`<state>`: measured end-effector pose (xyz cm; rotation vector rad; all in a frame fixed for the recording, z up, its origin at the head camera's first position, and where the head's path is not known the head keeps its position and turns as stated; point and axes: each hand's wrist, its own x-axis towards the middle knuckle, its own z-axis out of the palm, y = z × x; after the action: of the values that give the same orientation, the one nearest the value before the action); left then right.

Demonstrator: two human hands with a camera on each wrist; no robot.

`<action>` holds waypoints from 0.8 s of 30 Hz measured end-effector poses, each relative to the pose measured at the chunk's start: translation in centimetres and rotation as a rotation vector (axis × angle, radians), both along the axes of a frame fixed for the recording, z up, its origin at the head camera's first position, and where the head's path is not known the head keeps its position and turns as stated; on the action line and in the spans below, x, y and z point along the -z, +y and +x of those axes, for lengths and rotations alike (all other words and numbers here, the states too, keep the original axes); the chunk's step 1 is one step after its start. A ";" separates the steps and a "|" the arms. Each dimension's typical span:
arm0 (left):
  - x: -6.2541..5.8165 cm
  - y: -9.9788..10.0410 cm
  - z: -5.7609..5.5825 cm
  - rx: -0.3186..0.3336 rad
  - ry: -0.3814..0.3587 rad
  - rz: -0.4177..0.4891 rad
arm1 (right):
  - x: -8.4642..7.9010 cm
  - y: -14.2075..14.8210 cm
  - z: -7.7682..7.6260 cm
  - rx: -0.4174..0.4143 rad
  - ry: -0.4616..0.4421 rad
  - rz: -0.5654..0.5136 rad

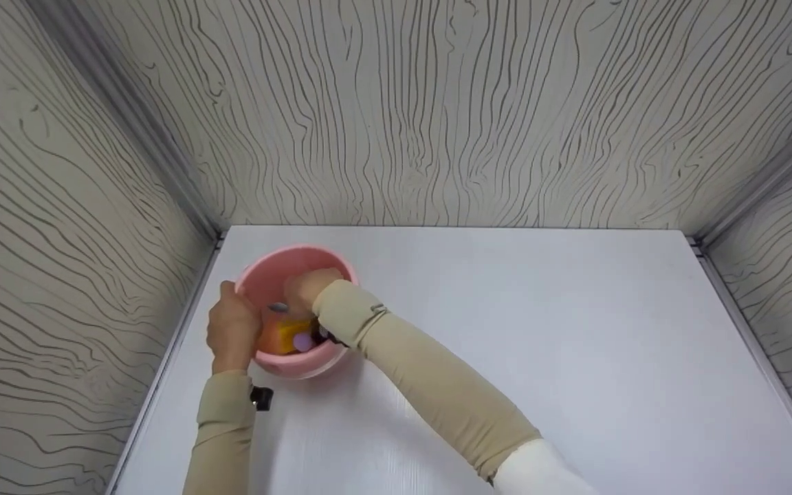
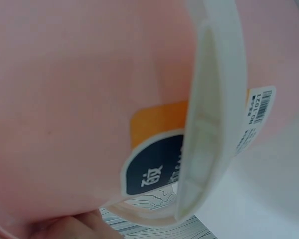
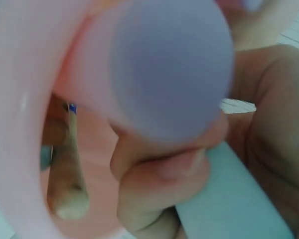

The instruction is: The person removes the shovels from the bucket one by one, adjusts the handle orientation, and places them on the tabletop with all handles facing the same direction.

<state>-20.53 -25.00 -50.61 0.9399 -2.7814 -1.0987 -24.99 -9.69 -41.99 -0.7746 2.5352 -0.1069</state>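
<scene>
A pink bucket (image 1: 286, 261) stands at the left of the white table. My left hand (image 1: 233, 328) grips its left rim; in the left wrist view fingers (image 2: 77, 228) show at the bucket's edge, beside its white handle (image 2: 224, 99). Inside the bucket, my right hand (image 1: 308, 289) holds a smooth pale green-white piece (image 3: 234, 199) between curled fingers and palm; its kind is unclear. Close by is a pink cylinder with a lilac round end (image 3: 174, 69). A wooden stick with a rounded end (image 3: 68, 184) lies behind. A yellow item (image 1: 288, 335) and a grey one (image 1: 277, 307) lie in the bucket.
The white tabletop (image 1: 540, 330) stretches right of the bucket. Wood-grain panels stand at the back (image 1: 423, 124) and at both sides, with grey rails (image 1: 128, 130) at the corners. A printed label (image 2: 154, 159) is stuck on the bucket's outside.
</scene>
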 end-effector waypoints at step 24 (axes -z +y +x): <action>-0.1 -0.1 0.3 0.005 0.007 -0.008 | -2.3 7.9 -2.6 -0.002 0.016 -0.183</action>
<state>-20.27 -25.14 -50.51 0.9262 -2.7821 -1.0880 -27.57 -1.82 -39.70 -0.8503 2.5653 -0.3368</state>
